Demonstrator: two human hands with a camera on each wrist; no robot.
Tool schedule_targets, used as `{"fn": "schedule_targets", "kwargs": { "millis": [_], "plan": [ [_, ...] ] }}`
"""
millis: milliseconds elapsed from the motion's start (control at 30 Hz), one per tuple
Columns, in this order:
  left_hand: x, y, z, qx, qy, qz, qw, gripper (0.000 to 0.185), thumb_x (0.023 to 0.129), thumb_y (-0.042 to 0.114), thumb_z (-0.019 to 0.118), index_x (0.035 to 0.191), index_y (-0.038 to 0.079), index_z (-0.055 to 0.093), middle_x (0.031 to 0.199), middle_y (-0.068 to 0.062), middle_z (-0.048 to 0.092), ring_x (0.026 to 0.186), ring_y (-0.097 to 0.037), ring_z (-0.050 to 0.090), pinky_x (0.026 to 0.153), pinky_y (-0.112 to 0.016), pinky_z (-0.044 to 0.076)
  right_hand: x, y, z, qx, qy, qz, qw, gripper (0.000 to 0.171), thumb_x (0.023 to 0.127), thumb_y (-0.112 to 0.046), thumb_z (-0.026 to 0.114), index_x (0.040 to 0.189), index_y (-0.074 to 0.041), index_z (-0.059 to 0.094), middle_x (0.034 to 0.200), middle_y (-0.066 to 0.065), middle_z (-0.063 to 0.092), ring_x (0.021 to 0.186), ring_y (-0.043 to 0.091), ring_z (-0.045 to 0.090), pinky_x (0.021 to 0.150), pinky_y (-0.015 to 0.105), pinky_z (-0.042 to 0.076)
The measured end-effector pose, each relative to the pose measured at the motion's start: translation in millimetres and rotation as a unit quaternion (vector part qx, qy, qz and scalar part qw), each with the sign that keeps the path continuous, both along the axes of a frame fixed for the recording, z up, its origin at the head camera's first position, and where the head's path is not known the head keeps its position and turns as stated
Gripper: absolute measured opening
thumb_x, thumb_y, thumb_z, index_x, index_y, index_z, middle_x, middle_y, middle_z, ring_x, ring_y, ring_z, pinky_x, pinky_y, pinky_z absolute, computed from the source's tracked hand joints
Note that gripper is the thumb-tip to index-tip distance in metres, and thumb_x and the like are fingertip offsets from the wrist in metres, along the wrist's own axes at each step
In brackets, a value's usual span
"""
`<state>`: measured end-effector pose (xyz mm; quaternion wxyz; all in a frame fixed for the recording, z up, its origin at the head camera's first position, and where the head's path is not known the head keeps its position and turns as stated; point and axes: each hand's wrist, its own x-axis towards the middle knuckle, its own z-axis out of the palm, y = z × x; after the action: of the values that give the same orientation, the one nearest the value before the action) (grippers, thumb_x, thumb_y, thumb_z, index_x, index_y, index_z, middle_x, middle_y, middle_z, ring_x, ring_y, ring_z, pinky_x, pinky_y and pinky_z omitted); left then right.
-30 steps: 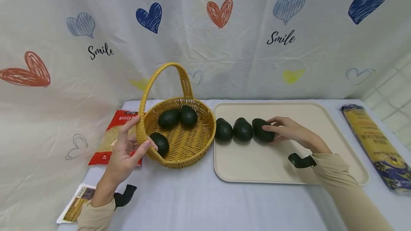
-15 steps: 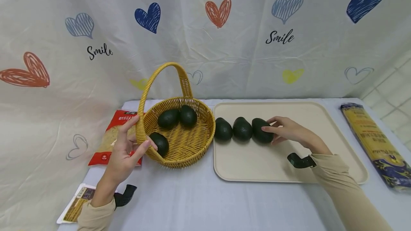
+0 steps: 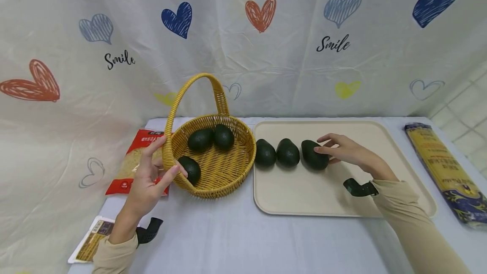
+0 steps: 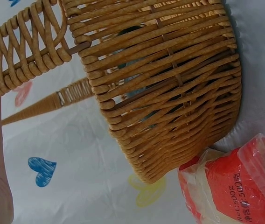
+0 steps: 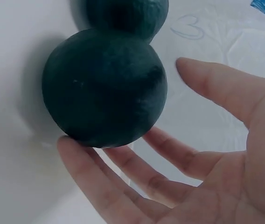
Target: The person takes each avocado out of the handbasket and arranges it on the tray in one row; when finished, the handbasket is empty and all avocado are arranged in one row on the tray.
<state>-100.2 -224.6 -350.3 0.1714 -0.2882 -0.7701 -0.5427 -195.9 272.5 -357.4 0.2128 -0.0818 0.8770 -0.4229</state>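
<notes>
A left hand (image 3: pixel 146 183) is holding the arched handle (image 3: pixel 220 98) of a round yellow wicker basket (image 3: pixel 228 187), apparently steadying it, three dark-green oval avocados (image 3: pixel 200 140) lying inside. Right of the basket, on a beige rectangular tray (image 3: pixel 296 200), a right hand (image 3: pixel 344 149) is standing wide, fingers touching the row's outermost dark-green avocado (image 3: pixel 313 159), seemingly checking any roll.

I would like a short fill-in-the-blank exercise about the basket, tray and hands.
The wicker basket holds exactly ____ avocados.
In the head view, the tray lies to the basket's ____.
The left hand touches the basket's arched ____.
Of the tray's avocados, the right hand touches the one ____ from the basket.
Answers: three; right; handle; farthest.
</notes>
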Motion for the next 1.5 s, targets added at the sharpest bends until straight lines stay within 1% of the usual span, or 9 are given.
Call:
{"fn": "schedule_targets", "kwargs": {
  "millis": [200,400,600,867,1000,1100,1200,1367,1500],
  "plan": [
    [0.0,0,-0.8,-0.001,0.001,-0.001,1.0000,0.085,0.088,-0.023,0.057,0.160,0.004,0.023,0.091,0.000,0.074,0.098,-0.006,0.069,0.083,-0.019,0.055,-0.7,-3,-3.6,-0.001,-0.021,-0.008,1.000,0.068,0.104,-0.036,0.063,0.151,0.009,0.040,0.139,0.031,0.050,0.102,0.026,0.072,0.097,0.045,0.057],
    [1.2,-1,-1.0,0.004,-0.001,-0.002,1.0000,0.084,0.088,-0.022,0.058,0.160,0.005,0.023,0.092,0.002,0.075,0.097,-0.006,0.070,0.070,-0.019,0.056,-0.9,-5,-7.0,-0.026,-0.029,-0.011,0.999,0.070,0.104,-0.035,0.063,0.150,0.012,0.038,0.141,0.032,0.049,0.107,0.029,0.068,0.096,0.043,0.058],
    [1.0,-1,-1.9,0.004,-0.001,-0.001,1.0000,0.085,0.088,-0.023,0.057,0.160,0.005,0.023,0.091,0.001,0.075,0.098,-0.006,0.069,0.081,-0.018,0.055,-0.6,-5,-11.9,-0.037,-0.042,-0.021,0.998,0.071,0.104,-0.036,0.063,0.150,0.012,0.038,0.139,0.030,0.053,0.108,0.029,0.064,0.094,0.040,0.059],
    [1.7,-1,-1.5,0.000,-0.001,0.000,1.0000,0.083,0.091,-0.021,0.058,0.161,0.005,0.023,0.092,0.003,0.075,0.100,-0.006,0.069,0.077,-0.018,0.056,0.4,-5,-16.0,-0.030,-0.028,-0.032,0.999,0.067,0.106,-0.040,0.060,0.149,0.008,0.043,0.126,0.018,0.058,0.101,0.025,0.060,0.093,0.037,0.058],
    [1.8,-1,-1.3,0.004,0.004,-0.001,1.0000,0.083,0.090,-0.021,0.058,0.160,0.005,0.024,0.093,0.004,0.075,0.097,-0.006,0.069,0.065,-0.018,0.055,1.9,-5,-16.4,-0.029,-0.014,-0.033,0.999,0.064,0.107,-0.040,0.057,0.148,0.008,0.045,0.122,0.017,0.058,0.100,0.024,0.059,0.092,0.037,0.058],
    [1.8,0,-1.2,0.005,0.004,-0.002,1.0000,0.083,0.090,-0.020,0.058,0.160,0.006,0.024,0.093,0.005,0.075,0.096,-0.006,0.069,0.061,-0.018,0.054,3.1,-5,-16.0,-0.030,-0.009,-0.034,0.999,0.063,0.108,-0.040,0.056,0.147,0.008,0.046,0.122,0.017,0.057,0.102,0.024,0.058,0.091,0.037,0.059],
    [1.6,-1,-1.0,0.003,0.002,-0.001,1.0000,0.083,0.090,-0.020,0.059,0.160,0.006,0.024,0.093,0.005,0.075,0.096,-0.006,0.069,0.061,-0.019,0.054,3.8,-3,-16.0,-0.032,-0.006,-0.036,0.999,0.063,0.107,-0.041,0.057,0.147,0.008,0.047,0.123,0.018,0.056,0.103,0.024,0.057,0.090,0.038,0.060],
    [1.3,-1,-0.6,-0.006,-0.002,0.000,1.0000,0.080,0.092,-0.018,0.059,0.160,0.004,0.022,0.094,0.005,0.075,0.097,-0.005,0.070,0.066,-0.019,0.056,5.6,0,-15.7,-0.038,-0.007,-0.039,0.999,0.063,0.107,-0.041,0.058,0.147,0.008,0.046,0.124,0.020,0.053,0.103,0.028,0.057,0.088,0.039,0.061],
    [0.5,0,-0.7,-0.005,0.000,-0.001,1.0000,0.082,0.090,-0.020,0.059,0.160,0.004,0.023,0.093,0.004,0.075,0.097,-0.005,0.070,0.068,-0.019,0.057,8.5,4,-12.5,-0.029,0.002,-0.043,0.999,0.063,0.108,-0.040,0.056,0.147,0.008,0.046,0.126,0.023,0.053,0.106,0.030,0.061,0.089,0.040,0.061]
  ]
}}
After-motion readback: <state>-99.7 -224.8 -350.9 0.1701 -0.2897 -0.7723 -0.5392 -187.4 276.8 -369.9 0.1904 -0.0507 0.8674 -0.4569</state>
